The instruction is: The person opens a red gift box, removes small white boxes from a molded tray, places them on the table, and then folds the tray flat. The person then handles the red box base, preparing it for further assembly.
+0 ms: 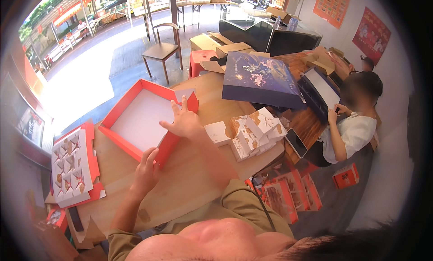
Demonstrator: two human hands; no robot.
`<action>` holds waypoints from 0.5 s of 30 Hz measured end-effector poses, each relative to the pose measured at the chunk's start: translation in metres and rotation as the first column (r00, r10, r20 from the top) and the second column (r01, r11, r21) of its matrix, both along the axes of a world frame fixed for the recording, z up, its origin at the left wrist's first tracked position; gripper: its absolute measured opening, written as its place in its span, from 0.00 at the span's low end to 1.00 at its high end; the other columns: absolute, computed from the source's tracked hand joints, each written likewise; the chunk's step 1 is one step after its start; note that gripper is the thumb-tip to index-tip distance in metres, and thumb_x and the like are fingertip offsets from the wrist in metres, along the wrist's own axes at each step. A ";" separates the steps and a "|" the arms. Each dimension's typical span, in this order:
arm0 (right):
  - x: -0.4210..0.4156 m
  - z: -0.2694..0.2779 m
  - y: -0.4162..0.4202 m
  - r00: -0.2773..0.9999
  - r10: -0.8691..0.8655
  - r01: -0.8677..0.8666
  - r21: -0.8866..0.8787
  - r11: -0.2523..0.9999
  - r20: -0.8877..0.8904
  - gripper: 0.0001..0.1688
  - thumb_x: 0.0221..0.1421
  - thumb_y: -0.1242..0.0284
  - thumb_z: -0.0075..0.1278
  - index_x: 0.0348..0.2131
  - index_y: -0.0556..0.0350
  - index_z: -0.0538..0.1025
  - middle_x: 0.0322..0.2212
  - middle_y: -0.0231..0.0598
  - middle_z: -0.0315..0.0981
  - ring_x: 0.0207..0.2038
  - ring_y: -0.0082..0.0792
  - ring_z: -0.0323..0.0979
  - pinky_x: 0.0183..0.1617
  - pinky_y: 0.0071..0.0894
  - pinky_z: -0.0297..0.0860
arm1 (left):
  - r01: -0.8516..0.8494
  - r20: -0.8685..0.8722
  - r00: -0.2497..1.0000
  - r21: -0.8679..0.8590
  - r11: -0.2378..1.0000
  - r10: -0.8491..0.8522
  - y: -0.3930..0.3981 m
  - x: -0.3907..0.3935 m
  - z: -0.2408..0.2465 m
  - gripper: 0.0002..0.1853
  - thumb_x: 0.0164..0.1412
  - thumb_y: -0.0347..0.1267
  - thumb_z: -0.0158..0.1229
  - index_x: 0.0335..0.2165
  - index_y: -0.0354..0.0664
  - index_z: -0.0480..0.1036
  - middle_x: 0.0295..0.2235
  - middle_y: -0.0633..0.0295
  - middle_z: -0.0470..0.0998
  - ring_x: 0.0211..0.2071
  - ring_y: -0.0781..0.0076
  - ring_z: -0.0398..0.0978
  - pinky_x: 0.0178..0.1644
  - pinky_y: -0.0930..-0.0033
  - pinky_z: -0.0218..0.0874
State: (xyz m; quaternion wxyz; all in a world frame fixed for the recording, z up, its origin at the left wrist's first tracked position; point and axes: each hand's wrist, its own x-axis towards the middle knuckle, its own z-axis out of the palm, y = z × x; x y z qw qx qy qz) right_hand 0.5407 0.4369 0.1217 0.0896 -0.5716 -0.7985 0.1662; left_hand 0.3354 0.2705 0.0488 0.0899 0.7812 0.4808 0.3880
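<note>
On the wooden table before me lies a red cardboard box tray with a white inside, its walls standing and a flap raised at the far right corner. My left hand touches the near wall with its fingertips; whether it pinches the wall I cannot tell. My right hand is spread above the right wall near the raised flap, with nothing seen in it. Right of it are a small white box and a heap of white and gold patterned boxes.
Flat red and white cardboard inserts lie at the left table edge. A large dark blue printed box and a phone are at the right. A co-worker sits there. Red boxes stand on the floor; a cable hangs nearby.
</note>
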 end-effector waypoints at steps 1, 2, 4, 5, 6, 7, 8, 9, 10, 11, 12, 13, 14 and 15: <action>-0.002 0.006 -0.005 0.999 0.032 -0.032 -0.003 0.999 0.037 0.57 0.59 0.47 0.54 0.78 0.46 0.51 0.77 0.69 0.30 0.49 0.60 0.83 0.54 0.46 0.79 | 0.003 -0.005 1.000 -0.007 1.000 -0.004 -0.002 0.004 0.002 0.33 0.61 0.17 0.61 0.63 0.37 0.64 0.60 0.45 0.72 0.51 0.48 0.80 0.43 0.57 0.80; -0.006 0.010 -0.005 0.996 0.035 -0.030 -0.067 0.997 0.079 0.60 0.57 0.48 0.56 0.78 0.46 0.50 0.77 0.68 0.31 0.49 0.60 0.83 0.55 0.46 0.79 | 0.007 -0.010 1.000 -0.014 1.000 -0.007 -0.002 0.006 0.004 0.33 0.61 0.19 0.62 0.64 0.37 0.64 0.60 0.45 0.72 0.51 0.48 0.80 0.44 0.55 0.79; -0.003 0.012 -0.004 0.998 0.056 -0.053 -0.075 0.996 0.038 0.58 0.56 0.53 0.58 0.77 0.46 0.51 0.77 0.69 0.32 0.50 0.62 0.82 0.56 0.48 0.79 | 0.025 -0.058 0.998 0.063 0.998 -0.021 0.002 -0.004 0.017 0.36 0.60 0.24 0.65 0.65 0.38 0.64 0.59 0.45 0.73 0.52 0.46 0.79 0.51 0.49 0.75; 0.000 0.014 -0.002 0.998 0.068 -0.066 -0.078 0.995 0.020 0.58 0.56 0.56 0.59 0.77 0.46 0.52 0.76 0.69 0.32 0.51 0.63 0.82 0.56 0.49 0.79 | 0.035 -0.081 0.996 0.103 0.994 -0.027 0.008 -0.013 0.022 0.37 0.60 0.26 0.67 0.65 0.38 0.63 0.59 0.45 0.73 0.53 0.44 0.79 0.54 0.46 0.73; 0.003 0.011 0.002 0.997 0.067 -0.068 -0.034 0.997 -0.027 0.56 0.55 0.58 0.58 0.77 0.46 0.53 0.76 0.70 0.33 0.50 0.62 0.82 0.56 0.50 0.78 | -0.032 -0.137 0.989 0.139 0.990 0.051 0.019 -0.032 0.026 0.39 0.59 0.30 0.69 0.66 0.39 0.63 0.59 0.44 0.74 0.55 0.42 0.77 0.57 0.43 0.69; 0.005 0.002 0.008 0.995 0.070 -0.070 0.007 0.998 -0.070 0.55 0.55 0.61 0.57 0.76 0.47 0.55 0.76 0.70 0.34 0.50 0.62 0.82 0.57 0.50 0.78 | -0.099 -0.185 0.974 0.175 0.980 0.131 0.032 -0.056 0.027 0.41 0.58 0.34 0.70 0.67 0.40 0.62 0.58 0.43 0.74 0.56 0.40 0.76 0.61 0.40 0.65; 0.007 -0.008 0.015 0.991 0.075 -0.071 0.044 0.997 -0.112 0.53 0.54 0.63 0.56 0.76 0.47 0.57 0.76 0.71 0.36 0.49 0.62 0.82 0.57 0.51 0.77 | -0.184 -0.245 0.939 0.236 0.954 0.241 0.052 -0.080 0.031 0.43 0.58 0.35 0.71 0.67 0.40 0.62 0.59 0.42 0.74 0.58 0.39 0.74 0.62 0.40 0.65; 0.007 -0.019 0.023 0.982 0.074 -0.059 0.090 0.994 -0.173 0.53 0.55 0.63 0.57 0.75 0.47 0.57 0.76 0.71 0.36 0.49 0.62 0.82 0.58 0.51 0.77 | -0.265 -0.297 0.887 0.300 0.916 0.354 0.073 -0.106 0.034 0.44 0.57 0.36 0.71 0.67 0.40 0.62 0.59 0.42 0.73 0.60 0.38 0.72 0.63 0.39 0.65; 0.008 -0.029 0.034 0.970 0.075 -0.043 0.138 0.990 -0.233 0.52 0.56 0.63 0.57 0.75 0.47 0.58 0.76 0.71 0.36 0.50 0.61 0.82 0.58 0.51 0.77 | -0.388 -0.363 0.799 0.297 0.872 0.479 0.092 -0.133 0.032 0.44 0.57 0.38 0.72 0.67 0.40 0.62 0.60 0.41 0.73 0.61 0.37 0.71 0.64 0.39 0.65; 0.007 -0.035 0.038 0.953 0.078 -0.026 0.179 0.983 -0.294 0.51 0.56 0.63 0.58 0.75 0.46 0.59 0.75 0.71 0.37 0.50 0.61 0.82 0.59 0.50 0.76 | -0.504 -0.429 0.687 0.300 0.810 0.586 0.105 -0.160 0.027 0.45 0.56 0.40 0.72 0.67 0.39 0.62 0.61 0.41 0.72 0.63 0.37 0.70 0.64 0.38 0.65; 0.006 -0.035 0.039 0.945 0.072 -0.022 0.155 0.988 -0.320 0.50 0.58 0.59 0.58 0.74 0.46 0.60 0.76 0.70 0.36 0.52 0.60 0.81 0.60 0.50 0.76 | -0.588 -0.494 0.647 0.162 0.792 0.581 0.115 -0.184 0.023 0.45 0.57 0.41 0.72 0.67 0.39 0.62 0.61 0.41 0.73 0.63 0.38 0.71 0.65 0.40 0.65; 0.006 -0.033 0.040 0.936 0.068 -0.023 0.133 0.991 -0.344 0.50 0.59 0.55 0.58 0.74 0.46 0.61 0.76 0.69 0.36 0.54 0.59 0.80 0.60 0.50 0.75 | -0.668 -0.555 0.609 0.027 0.744 0.567 0.122 -0.206 0.020 0.44 0.57 0.41 0.71 0.67 0.38 0.63 0.61 0.41 0.73 0.63 0.39 0.71 0.65 0.41 0.65; 0.006 -0.031 0.040 0.927 0.060 -0.021 0.109 0.994 -0.369 0.50 0.60 0.51 0.58 0.74 0.46 0.62 0.76 0.68 0.36 0.55 0.59 0.80 0.61 0.50 0.75 | -0.733 -0.614 0.579 -0.104 0.672 0.537 0.129 -0.225 0.016 0.44 0.57 0.42 0.70 0.67 0.38 0.63 0.61 0.40 0.73 0.63 0.40 0.72 0.65 0.43 0.65; 0.005 -0.025 0.035 0.953 0.076 -0.064 0.050 0.997 -0.295 0.50 0.61 0.48 0.57 0.74 0.46 0.62 0.76 0.68 0.36 0.57 0.58 0.79 0.62 0.50 0.74 | -0.708 -0.587 0.637 -0.191 0.680 0.499 0.133 -0.243 0.009 0.43 0.58 0.41 0.69 0.66 0.37 0.63 0.59 0.40 0.75 0.61 0.41 0.74 0.64 0.45 0.67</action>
